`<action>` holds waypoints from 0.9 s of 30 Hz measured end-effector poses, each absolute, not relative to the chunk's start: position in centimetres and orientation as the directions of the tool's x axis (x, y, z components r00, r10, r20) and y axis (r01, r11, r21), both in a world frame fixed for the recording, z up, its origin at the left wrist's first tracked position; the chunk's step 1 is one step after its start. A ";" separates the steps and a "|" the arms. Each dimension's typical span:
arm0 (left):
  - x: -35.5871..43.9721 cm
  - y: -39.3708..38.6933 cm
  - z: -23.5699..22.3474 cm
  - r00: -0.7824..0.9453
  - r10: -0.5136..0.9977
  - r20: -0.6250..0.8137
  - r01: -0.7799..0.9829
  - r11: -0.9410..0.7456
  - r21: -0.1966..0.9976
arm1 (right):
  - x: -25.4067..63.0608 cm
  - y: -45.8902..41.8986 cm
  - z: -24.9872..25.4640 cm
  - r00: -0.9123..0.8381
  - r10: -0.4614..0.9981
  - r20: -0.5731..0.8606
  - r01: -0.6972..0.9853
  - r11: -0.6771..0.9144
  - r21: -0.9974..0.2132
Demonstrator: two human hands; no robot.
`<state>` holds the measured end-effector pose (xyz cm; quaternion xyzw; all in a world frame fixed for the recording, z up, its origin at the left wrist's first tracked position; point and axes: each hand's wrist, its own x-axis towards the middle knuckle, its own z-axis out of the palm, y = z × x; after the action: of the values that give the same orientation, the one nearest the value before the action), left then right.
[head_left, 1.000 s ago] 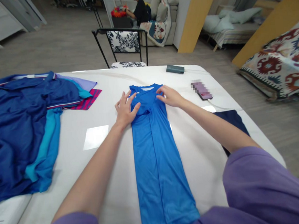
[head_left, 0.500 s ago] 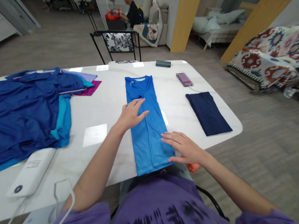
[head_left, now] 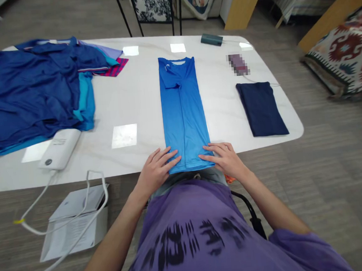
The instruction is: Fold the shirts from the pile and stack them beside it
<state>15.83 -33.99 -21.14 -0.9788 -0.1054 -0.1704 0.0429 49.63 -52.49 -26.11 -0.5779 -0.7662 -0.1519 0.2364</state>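
Observation:
A blue shirt, shading from darker at the collar to lighter at the hem, lies folded into a long narrow strip with its hem at the table's near edge. My left hand rests on the hem's left corner, fingers stretched out flat over the cloth. On the right corner lies my right hand, its fingers likewise extended across the fabric. Both thumbs are hard to make out. To the right is a folded dark navy garment, apart from my hands.
Several shirts lie piled on the table's left. A white device with a cable sits in front of them. A dark green case and a blurred purple phone-like object are at the back right. A chair stands beyond the table.
My left hand has come back from the middle of the shirt to its near left corner. My right hand has settled on the near right corner. The view has tilted down.

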 end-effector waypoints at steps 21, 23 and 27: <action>31.6 -20.5 -0.8 0.556 0.422 0.716 0.115 -0.892 0.437 | 59.2 -36.3 -4.4 0.213 0.666 0.715 0.795 0.307 -0.523; 35.2 -14.9 -1.3 0.569 0.473 0.673 0.183 -0.870 0.457 | 62.0 -29.7 -4.9 0.254 0.662 0.706 0.811 0.252 -0.528; 39.2 -8.8 -4.8 0.580 0.581 0.571 0.455 -0.812 0.365 | 64.0 -22.3 -7.9 0.317 0.670 0.671 0.889 0.037 -0.457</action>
<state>39.23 -8.76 -4.77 -0.8843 -0.2929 -0.3523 -0.0895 64.00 -22.29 -7.94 -0.6825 -0.5710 -0.1247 0.4389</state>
